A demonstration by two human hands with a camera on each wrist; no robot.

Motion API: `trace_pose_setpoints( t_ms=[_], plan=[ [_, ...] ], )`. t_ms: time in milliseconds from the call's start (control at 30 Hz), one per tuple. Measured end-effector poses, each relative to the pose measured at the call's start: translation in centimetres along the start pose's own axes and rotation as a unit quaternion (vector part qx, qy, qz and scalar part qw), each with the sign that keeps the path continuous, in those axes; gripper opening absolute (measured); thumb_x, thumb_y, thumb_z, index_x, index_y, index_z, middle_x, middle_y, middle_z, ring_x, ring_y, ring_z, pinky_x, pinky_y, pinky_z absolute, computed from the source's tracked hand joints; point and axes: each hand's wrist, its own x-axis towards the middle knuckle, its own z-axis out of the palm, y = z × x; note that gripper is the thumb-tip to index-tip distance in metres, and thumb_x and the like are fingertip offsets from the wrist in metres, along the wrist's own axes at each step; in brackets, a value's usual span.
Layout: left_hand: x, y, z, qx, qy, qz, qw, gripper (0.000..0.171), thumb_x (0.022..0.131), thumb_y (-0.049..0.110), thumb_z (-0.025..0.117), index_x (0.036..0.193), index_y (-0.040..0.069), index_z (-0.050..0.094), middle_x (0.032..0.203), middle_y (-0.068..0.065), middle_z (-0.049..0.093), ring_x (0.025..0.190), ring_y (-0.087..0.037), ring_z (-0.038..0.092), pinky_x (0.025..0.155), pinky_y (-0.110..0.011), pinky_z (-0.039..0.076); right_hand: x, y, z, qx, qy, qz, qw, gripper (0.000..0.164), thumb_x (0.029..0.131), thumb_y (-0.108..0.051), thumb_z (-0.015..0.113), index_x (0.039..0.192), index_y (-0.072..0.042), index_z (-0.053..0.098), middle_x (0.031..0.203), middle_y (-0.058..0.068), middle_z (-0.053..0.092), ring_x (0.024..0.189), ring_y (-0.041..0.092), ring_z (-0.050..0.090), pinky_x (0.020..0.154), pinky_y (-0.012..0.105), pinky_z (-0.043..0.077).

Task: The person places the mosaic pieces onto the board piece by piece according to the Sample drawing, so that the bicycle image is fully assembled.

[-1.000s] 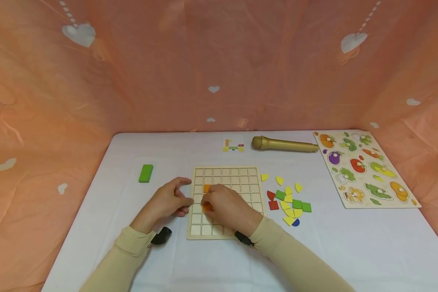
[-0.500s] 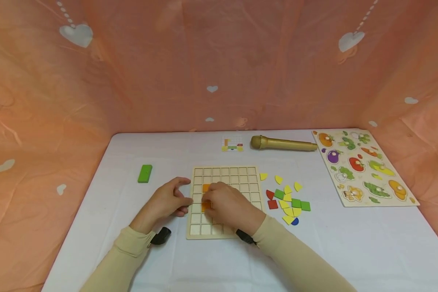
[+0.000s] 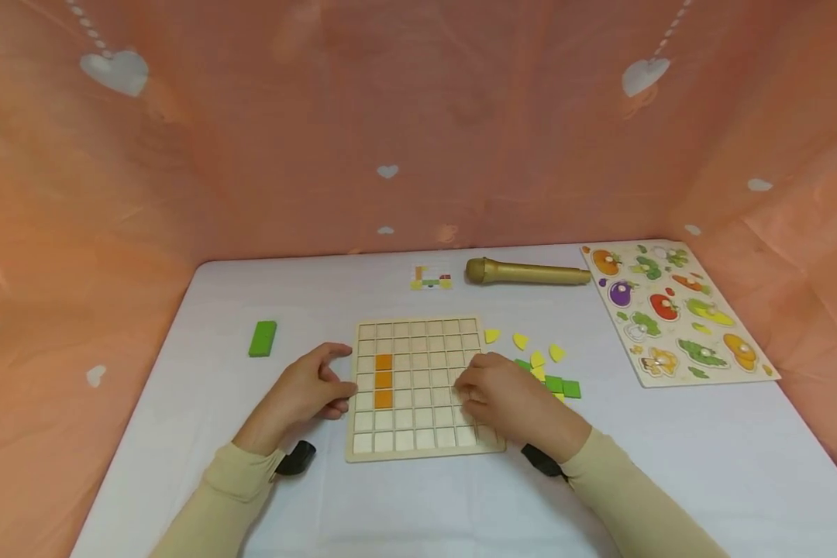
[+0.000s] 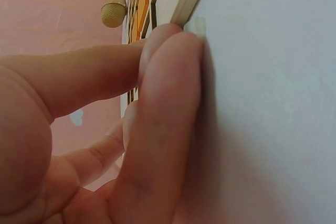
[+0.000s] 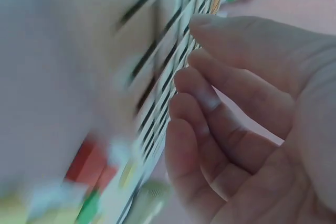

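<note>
Plain beige long sleeves here. The left sleeve (image 3: 216, 496) bunches into a thick fold near the cuff; the right sleeve (image 3: 635, 480) looks smoother. Left hand (image 3: 305, 394) and right hand (image 3: 505, 394) are bare. Black wrist cams poke out: left cam (image 3: 297, 458) chunky and rounded, right cam (image 3: 542, 460) partly hidden tbh.

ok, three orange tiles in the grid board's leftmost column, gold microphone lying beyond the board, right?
The column is wrong: the head view shows the three orange tiles in the second column from the left of the grid board. The gold microphone does lie beyond it.
</note>
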Motion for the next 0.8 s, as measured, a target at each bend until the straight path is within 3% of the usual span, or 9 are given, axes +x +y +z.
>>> trace_pose_setpoints(
  t_ms=[200, 433, 800],
  plan=[
    [-0.2, 0.0, -0.1, 0.003, 0.004, -0.003, 1.0, 0.069, 0.096, 0.011, 0.082, 0.157, 0.015, 0.05, 0.1, -0.014, 0.064, 0.071, -0.017, 0.075, 0.068, -0.03, 0.068, -2.8, 3.2, -1.7, -0.017, 0.012, 0.071, 0.997, 0.015, 0.091, -0.011, 0.085, 0.106, -0.013, 0.083, 0.095, -0.005, 0.067, 0.088, 0.012, 0.056, 0.077, 0.03, 0.055],
    [-0.2, 0.1, 0.1, -0.013, 0.001, 0.003, 0.9999, 0.068, 0.095, 0.009, 0.082, 0.156, 0.013, 0.05, 0.096, -0.014, 0.064, 0.07, -0.017, 0.075, 0.067, -0.03, 0.067, -4.7, 5.4, -2.7, -0.022, 0.008, 0.133, 0.991, 0.021, 0.092, -0.016, 0.087, 0.111, -0.01, 0.082, 0.107, 0.0, 0.073, 0.102, 0.02, 0.065, 0.094, 0.046, 0.063],
    [-0.1, 0.0, 0.1, -0.013, 0.002, 0.007, 0.9999, 0.067, 0.095, 0.008, 0.082, 0.154, 0.013, 0.052, 0.095, -0.013, 0.064, 0.07, -0.018, 0.075, 0.067, -0.03, 0.067, -4.2, 5.6, -2.3, -0.014, 0.014, 0.135, 0.991, 0.015, 0.09, -0.014, 0.088, 0.103, -0.012, 0.081, 0.099, -0.002, 0.072, 0.092, 0.016, 0.063, 0.083, 0.038, 0.064]
  ],
)
